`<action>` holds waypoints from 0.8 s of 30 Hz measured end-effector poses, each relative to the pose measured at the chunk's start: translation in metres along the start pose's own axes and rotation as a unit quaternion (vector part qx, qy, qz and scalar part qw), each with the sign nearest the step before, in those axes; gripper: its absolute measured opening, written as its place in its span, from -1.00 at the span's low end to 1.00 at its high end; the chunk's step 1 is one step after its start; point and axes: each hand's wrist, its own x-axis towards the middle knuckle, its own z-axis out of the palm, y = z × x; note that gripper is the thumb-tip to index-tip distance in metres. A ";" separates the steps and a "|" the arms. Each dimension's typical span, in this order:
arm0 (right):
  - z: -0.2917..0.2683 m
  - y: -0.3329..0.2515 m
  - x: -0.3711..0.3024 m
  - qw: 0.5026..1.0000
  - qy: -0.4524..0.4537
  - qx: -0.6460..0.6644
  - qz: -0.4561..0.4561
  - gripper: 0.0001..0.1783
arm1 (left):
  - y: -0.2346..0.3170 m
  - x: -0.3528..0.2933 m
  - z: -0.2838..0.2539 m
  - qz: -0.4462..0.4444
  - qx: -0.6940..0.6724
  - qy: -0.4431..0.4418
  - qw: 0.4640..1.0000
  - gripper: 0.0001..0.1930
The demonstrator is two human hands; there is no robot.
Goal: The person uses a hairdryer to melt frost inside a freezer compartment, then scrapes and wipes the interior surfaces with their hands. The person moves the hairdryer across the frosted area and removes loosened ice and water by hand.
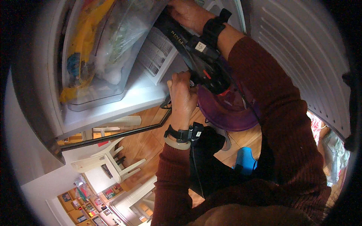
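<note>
A black hair dryer (188, 49) with a red mark slants across the upper middle, inside a white fridge or freezer compartment. My left hand (183, 92) has its fingers curled at the dryer's lower side, seemingly round its handle, which is mostly hidden. At the top edge, my right hand (190, 15) is beside the dryer's front end; its fingers are partly cut off. Left of the dryer, a clear plastic drawer (98, 103) holds bagged food and a yellow bag (88, 41). Behind the dryer shows a white slatted basket (156, 56). Below it is a purple basin (211, 109).
A ribbed grey door (298, 49) stands open on the right. A dark cord (241, 94) hangs past the basin. On the wooden floor (139, 133) are a blue slipper (246, 160) and a white chair (124, 169). Shelves (85, 203) stand at lower left, plastic bags (335, 154) at right.
</note>
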 end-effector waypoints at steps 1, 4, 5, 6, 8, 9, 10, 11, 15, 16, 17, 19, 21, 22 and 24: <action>-0.004 0.003 0.002 1.000 0.000 0.000 0.008 -0.83 | 0.000 0.000 0.000 0.003 0.004 0.002 1.000 -0.49; -0.019 0.018 0.009 1.000 0.003 0.024 0.001 -0.82 | 0.000 0.001 0.000 0.010 0.011 0.006 1.000 -0.50; -0.023 0.025 0.011 0.999 0.005 0.047 -0.022 -0.82 | 0.000 0.001 0.001 0.010 0.010 0.007 1.000 -0.51; -0.027 0.030 0.013 0.997 0.002 -0.032 -0.077 -0.82 | 0.000 0.001 0.001 0.009 0.009 0.008 1.000 -0.51; -0.033 0.037 0.017 0.933 0.006 -0.287 -0.215 -0.82 | -0.001 0.001 0.001 0.016 0.003 0.013 1.000 -0.51; -0.035 0.039 0.018 0.844 0.004 -0.452 -0.289 -0.82 | -0.001 0.001 0.001 0.016 0.000 0.014 1.000 -0.52; -0.036 0.038 0.019 0.935 -0.016 -0.292 -0.203 -0.83 | -0.001 0.001 0.001 0.019 -0.005 0.016 1.000 -0.51; -0.037 0.037 0.019 0.986 -0.035 -0.120 -0.108 -0.83 | -0.001 0.001 0.001 0.020 -0.010 0.016 1.000 -0.51; -0.032 0.027 0.013 0.999 -0.030 0.023 -0.022 -0.84 | -0.002 0.002 0.003 0.022 0.003 0.016 1.000 -0.51; -0.029 0.025 0.011 0.999 -0.034 0.035 -0.022 -0.84 | -0.003 0.002 0.004 0.018 0.000 0.012 1.000 -0.50; -0.025 0.024 0.009 0.998 -0.039 0.048 -0.022 -0.83 | -0.003 0.003 0.004 0.014 -0.003 0.010 1.000 -0.50; -0.019 0.021 0.008 0.997 -0.038 0.063 -0.021 -0.82 | -0.004 0.003 0.005 0.013 -0.008 0.007 1.000 -0.49; -0.016 0.018 0.007 0.997 -0.025 0.068 -0.022 -0.80 | -0.004 0.004 0.005 0.015 -0.014 0.006 1.000 -0.49; -0.016 0.015 0.006 0.998 -0.040 0.044 -0.032 -0.79 | -0.005 0.004 0.005 0.021 -0.014 0.009 1.000 -0.49; -0.020 0.010 0.002 0.996 -0.069 -0.004 -0.051 -0.75 | -0.004 0.005 0.004 0.025 -0.015 0.013 1.000 -0.48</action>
